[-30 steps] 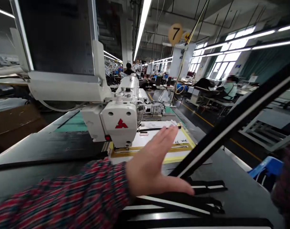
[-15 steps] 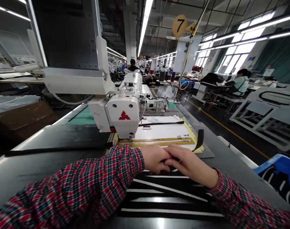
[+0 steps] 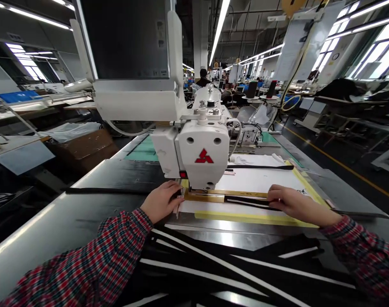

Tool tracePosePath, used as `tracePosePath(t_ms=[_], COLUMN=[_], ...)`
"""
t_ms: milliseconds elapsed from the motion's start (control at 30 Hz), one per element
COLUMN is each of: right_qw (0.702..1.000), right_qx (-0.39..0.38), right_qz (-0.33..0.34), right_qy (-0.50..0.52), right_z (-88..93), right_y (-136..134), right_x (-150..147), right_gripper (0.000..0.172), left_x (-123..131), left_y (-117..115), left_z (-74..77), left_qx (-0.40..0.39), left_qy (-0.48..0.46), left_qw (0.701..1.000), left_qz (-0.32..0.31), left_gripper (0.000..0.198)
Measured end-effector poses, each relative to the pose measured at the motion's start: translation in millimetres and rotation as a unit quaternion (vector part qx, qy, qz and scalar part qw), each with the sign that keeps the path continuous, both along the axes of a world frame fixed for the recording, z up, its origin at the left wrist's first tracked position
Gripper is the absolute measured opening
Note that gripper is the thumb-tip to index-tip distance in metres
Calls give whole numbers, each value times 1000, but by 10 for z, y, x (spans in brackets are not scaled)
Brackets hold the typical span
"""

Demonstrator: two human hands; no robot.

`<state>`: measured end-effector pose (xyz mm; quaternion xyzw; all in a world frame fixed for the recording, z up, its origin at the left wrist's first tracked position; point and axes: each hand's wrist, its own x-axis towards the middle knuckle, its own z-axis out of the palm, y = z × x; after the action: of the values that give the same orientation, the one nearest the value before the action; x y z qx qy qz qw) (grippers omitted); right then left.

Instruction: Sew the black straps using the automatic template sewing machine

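Big sewing hall (image 3: 242,55), with long white ceiling lights (image 3: 219,32) and bright windows (image 3: 378,55) at upper right. Far off in the middle, one worker (image 3: 203,78) in dark clothes. At left, a brown cardboard box (image 3: 85,147), and a blue crate (image 3: 18,97) farther up. Across the lower half, a long black work table (image 3: 44,213). On it, a white sewing machine (image 3: 203,149) with a red diamond mark, and above it, at upper left, a big dark screen (image 3: 124,38). Just right of the machine's foot, a flat sewing template (image 3: 255,187) with yellow tape along its edges. Across the front of the template, a black strip with a white line (image 3: 245,201). Near the bottom, a heap of more striped black strips (image 3: 232,264), apart from the hands. Left hand (image 3: 160,201), in a red plaid sleeve (image 3: 85,256), right by the machine's foot, fingers bent at the template's edge; holding or not, too hard to tell. Right hand (image 3: 298,204), fingers closed down on the strip, pressing it to the template.
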<state>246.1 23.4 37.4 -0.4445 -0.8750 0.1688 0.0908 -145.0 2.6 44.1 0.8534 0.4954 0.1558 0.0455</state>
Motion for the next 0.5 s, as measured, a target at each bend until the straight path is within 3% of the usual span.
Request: tracePosePath(t_ms=[67,200,367,500], right_qw=[1000,997,992,991], right_qx=[-8,-21,-3,27], right_qz=[-1,48,95,107], right_qy=[19,63,79,77], right_z=[-88,-143,-142,-167], right_y=[152,295,371,418], right_x=[-98,-470,-845,-998], right_gripper=[16,32,38,37], left_x=[30,109,23,35], left_y=[158,311,298,409], left_z=[-124,-282,-148,-54], left_qx=[0,5,-46,-77], left_qy=[6,-1,-38,27], left_qw=[999,996,995,996], left_qz=[-42,-83,-76,-33], left_gripper=[22,21,22,33])
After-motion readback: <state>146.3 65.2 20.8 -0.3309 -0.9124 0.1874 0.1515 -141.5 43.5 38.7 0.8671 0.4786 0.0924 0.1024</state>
